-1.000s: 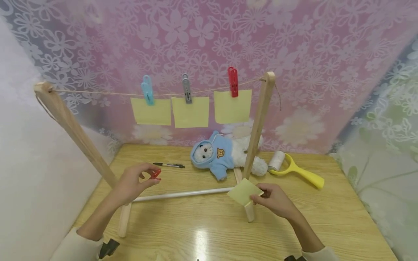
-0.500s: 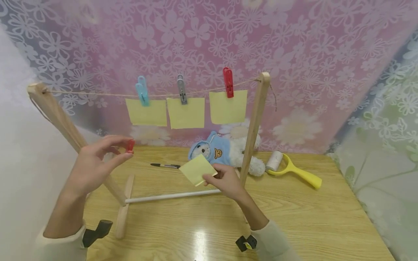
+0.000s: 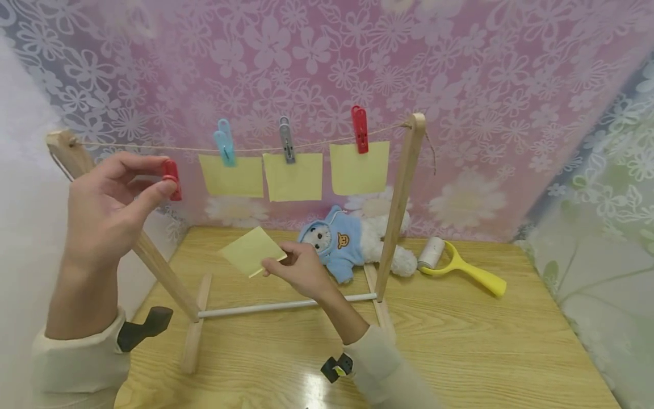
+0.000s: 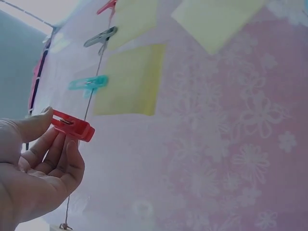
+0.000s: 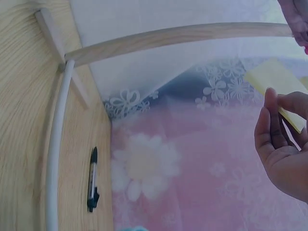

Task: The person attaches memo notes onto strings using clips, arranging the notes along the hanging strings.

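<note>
Between thumb and fingers, my left hand (image 3: 109, 207) pinches a red clothespin (image 3: 172, 180) near the left end of the string (image 3: 153, 147). In the left wrist view that clothespin (image 4: 72, 126) lies across the fingertips, its jaws closed. My right hand (image 3: 304, 270) holds a yellow sticky note (image 3: 254, 251) by its right corner, below the hanging notes. A light blue clothespin (image 3: 225, 143), a grey clothespin (image 3: 287, 140) and a second red clothespin (image 3: 360, 129) each clip a yellow note to the string.
The string runs between a left wooden post (image 3: 163, 272) and a right wooden post (image 3: 401, 204), joined low by a white rod (image 3: 240, 311). Behind lies a plush toy in a blue hoodie (image 3: 343, 241). A yellow-handled roller (image 3: 467, 268) lies right; a pen (image 5: 93, 180) lies near the wall.
My left hand has risen up and left with the red clothespin, up to the string. The right hand has carried the sticky note left and up from the right post.
</note>
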Tool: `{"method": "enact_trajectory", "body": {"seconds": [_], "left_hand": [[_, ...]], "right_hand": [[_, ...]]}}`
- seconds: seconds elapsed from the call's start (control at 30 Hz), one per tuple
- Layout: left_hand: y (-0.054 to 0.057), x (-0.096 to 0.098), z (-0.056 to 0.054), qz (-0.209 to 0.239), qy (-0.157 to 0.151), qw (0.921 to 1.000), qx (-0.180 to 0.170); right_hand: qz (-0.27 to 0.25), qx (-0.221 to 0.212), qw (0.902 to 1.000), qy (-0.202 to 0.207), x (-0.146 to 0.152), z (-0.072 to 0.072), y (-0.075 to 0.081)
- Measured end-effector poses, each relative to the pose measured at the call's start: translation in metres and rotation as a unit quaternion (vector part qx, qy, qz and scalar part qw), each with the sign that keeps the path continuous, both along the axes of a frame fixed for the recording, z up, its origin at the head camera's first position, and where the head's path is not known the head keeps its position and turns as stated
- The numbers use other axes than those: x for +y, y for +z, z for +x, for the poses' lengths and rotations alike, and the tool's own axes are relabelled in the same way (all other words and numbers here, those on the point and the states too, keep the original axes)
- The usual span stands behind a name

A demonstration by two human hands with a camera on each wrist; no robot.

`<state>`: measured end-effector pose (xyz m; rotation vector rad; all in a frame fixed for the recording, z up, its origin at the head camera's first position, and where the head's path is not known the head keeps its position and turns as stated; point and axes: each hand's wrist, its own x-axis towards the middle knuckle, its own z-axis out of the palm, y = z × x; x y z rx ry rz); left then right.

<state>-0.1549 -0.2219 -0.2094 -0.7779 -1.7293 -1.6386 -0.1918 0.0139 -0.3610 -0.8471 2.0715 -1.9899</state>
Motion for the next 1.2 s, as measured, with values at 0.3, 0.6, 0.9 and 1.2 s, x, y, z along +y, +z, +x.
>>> {"method": "enact_trajectory", "body": {"seconds": [0.3, 0.6, 0.9, 1.2], "left_hand": [[0.026, 0.003, -0.014, 0.090, -0.058, 0.9941, 0.020], [0.041, 0.000, -0.020, 0.129, -0.086, 0.9877, 0.019], [0.054, -0.004, -0.028, 0.159, -0.090, 0.9831, 0.000], [0.055, -0.011, -0.031, 0.138, -0.081, 0.9868, -0.027]], "right_hand": [[-0.015, -0.003, 0.9999, -0.007, -0.045, -0.006, 0.021], [-0.047, -0.048, 0.9977, -0.002, -0.087, -0.005, 0.032], [-0.120, -0.116, 0.9857, -0.020, -0.116, -0.006, 0.047], [-0.178, -0.152, 0.9721, -0.003, -0.124, -0.013, 0.051]]}}
